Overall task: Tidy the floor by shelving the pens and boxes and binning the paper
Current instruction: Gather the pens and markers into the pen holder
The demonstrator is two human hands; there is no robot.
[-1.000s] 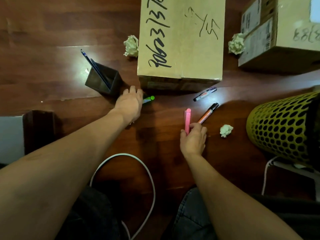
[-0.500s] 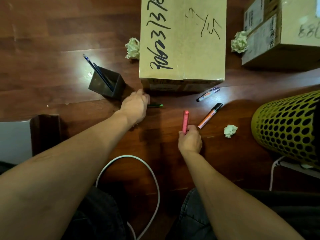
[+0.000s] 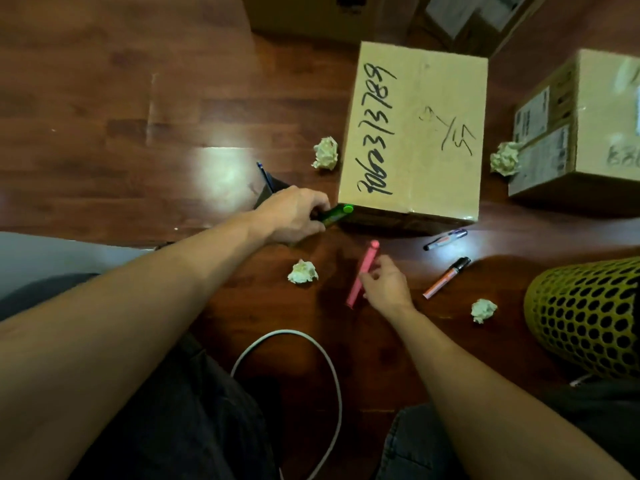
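Status: pen pickup in progress, both hands engaged.

L hand (image 3: pixel 292 216) now grips the green marker (image 3: pixel 337 213), fingers curled round its barrel, cap end poking out just beside the near corner of the large cardboard box (image 3: pixel 414 133). A sec ago this hand lay flat over the marker on the floor; marker now looks raised and angled, so judged picked up.

R hand (image 3: pixel 384 285) pinches the pink highlighter (image 3: pixel 363 271) at mid-barrel. Earlier it stood near upright under the fist; now it slants, lower end at or near the floor, can't tell if touching.

Pen holder (image 3: pixel 265 194) sits right behind L hand, mostly hidden, a blue pen (image 3: pixel 264 174) sticking out. Likely next stop for both pens.

Still loose on the floor: purple marker (image 3: pixel 446 239), orange marker (image 3: pixel 446 277). Paper balls: one between the arms (image 3: pixel 302 271), newly in view vs. prior frames; one by the yellow bin (image 3: pixel 483 310); one left of the box (image 3: pixel 325 153); one beside the second box (image 3: pixel 505 158).

Assessment: early stage. No paper binned as far as visible, boxes unshelved.
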